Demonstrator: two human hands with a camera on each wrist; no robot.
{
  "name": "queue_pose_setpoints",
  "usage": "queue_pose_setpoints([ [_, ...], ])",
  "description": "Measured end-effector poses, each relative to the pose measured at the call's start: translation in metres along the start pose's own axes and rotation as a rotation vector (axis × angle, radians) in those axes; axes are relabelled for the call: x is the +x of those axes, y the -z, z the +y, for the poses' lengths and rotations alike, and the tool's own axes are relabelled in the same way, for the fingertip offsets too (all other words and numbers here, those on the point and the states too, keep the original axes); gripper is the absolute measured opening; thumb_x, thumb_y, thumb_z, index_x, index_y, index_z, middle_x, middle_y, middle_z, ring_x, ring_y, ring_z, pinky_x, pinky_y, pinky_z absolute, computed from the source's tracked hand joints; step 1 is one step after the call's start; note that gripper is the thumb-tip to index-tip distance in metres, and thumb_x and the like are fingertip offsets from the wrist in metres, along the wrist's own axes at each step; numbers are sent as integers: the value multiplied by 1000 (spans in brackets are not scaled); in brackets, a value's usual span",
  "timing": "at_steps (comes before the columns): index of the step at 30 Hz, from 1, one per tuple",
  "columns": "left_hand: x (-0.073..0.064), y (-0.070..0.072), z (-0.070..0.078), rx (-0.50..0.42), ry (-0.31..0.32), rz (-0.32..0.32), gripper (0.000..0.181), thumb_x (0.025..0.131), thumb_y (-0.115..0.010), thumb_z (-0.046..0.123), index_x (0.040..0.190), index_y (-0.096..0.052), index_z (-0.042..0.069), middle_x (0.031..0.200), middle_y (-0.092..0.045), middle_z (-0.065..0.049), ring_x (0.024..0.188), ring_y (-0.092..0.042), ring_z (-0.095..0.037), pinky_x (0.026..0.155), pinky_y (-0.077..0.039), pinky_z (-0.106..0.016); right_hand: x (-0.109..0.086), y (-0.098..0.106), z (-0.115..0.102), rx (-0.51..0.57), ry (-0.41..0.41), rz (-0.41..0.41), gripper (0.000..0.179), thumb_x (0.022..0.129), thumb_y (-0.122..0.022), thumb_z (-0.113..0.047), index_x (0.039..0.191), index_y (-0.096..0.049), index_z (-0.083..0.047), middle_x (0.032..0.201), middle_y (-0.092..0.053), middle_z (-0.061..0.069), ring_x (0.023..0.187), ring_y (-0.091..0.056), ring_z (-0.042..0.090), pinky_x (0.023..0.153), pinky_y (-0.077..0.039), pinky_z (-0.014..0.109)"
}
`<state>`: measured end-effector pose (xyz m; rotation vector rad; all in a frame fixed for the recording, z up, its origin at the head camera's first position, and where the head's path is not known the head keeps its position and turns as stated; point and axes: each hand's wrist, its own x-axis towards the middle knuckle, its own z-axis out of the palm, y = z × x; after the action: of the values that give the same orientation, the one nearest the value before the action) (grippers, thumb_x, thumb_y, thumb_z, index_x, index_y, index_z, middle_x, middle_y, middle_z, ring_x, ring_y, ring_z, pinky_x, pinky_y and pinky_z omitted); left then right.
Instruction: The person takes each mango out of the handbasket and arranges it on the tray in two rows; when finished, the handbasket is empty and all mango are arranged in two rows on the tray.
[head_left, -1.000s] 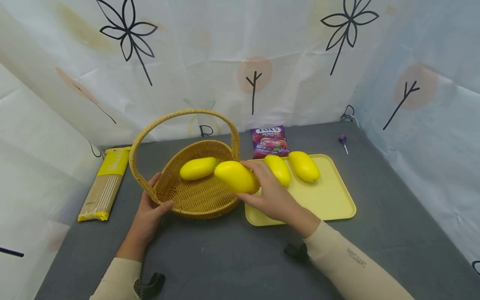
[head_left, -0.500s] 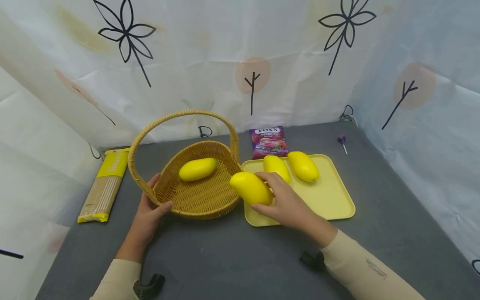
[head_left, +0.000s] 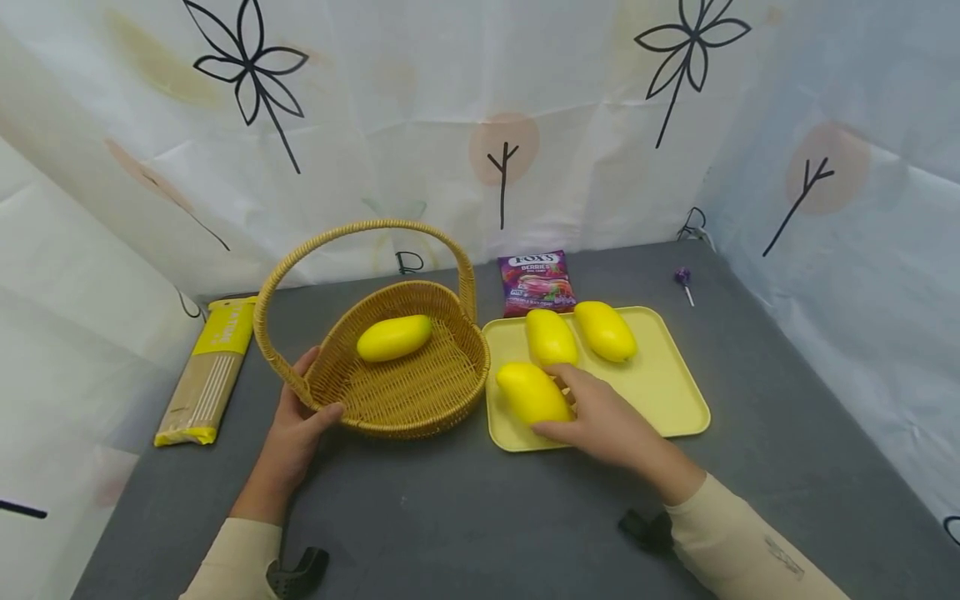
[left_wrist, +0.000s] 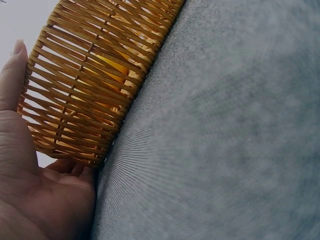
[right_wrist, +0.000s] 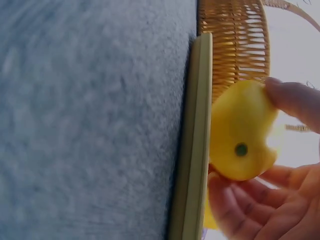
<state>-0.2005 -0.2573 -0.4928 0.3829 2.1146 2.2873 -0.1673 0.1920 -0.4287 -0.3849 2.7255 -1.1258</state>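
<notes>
My right hand (head_left: 607, 417) grips a yellow mango (head_left: 532, 393) between thumb and fingers, at the near left part of the yellow tray (head_left: 660, 400). In the right wrist view the held mango (right_wrist: 245, 132) shows a dark green stem spot, just inside the tray's rim (right_wrist: 197, 135). Two more mangoes, one (head_left: 552, 337) and another (head_left: 606, 332), lie along the tray's far side. At the left, my left hand (head_left: 296, 433) holds the rim of the wicker basket (head_left: 412, 408), thumb over the edge. One mango (head_left: 394, 338) lies inside the basket, seen through the weave in the left wrist view.
A pack of noodles (head_left: 210, 367) lies left of the basket. Behind the tray is a purple candy bag (head_left: 537, 283), and a lollipop (head_left: 683, 283) lies at the back right. The basket's tall handle (head_left: 367, 225) arches over it. Patterned cloth surrounds the grey table (head_left: 450, 525).
My right hand has carried the mango from over the basket's right rim rightward and down to the tray. The left hand has stayed on the basket.
</notes>
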Motion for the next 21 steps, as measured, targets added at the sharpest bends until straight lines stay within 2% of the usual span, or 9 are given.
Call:
queue_pose_setpoints([
  [12, 0, 0, 0, 0, 12, -1, 85, 107, -63, -5, 175, -18, 21, 170, -26, -17, 144, -44, -24, 107, -44, -23, -3, 2, 8, -44, -132, 22, 83, 94, -85, -50, 150, -54, 3, 137, -66, 20, 116, -64, 35, 102, -51, 59],
  [21, 1, -1, 2, 24, 10, 2, 86, 107, -64, -3, 175, -18, 21, 172, -23, -15, 147, -39, -26, 108, -43, -22, -3, 5, 9, -48, -167, 16, 86, 95, -84, -52, 151, -52, 4, 137, -66, 24, 119, -64, 39, 101, -51, 59],
])
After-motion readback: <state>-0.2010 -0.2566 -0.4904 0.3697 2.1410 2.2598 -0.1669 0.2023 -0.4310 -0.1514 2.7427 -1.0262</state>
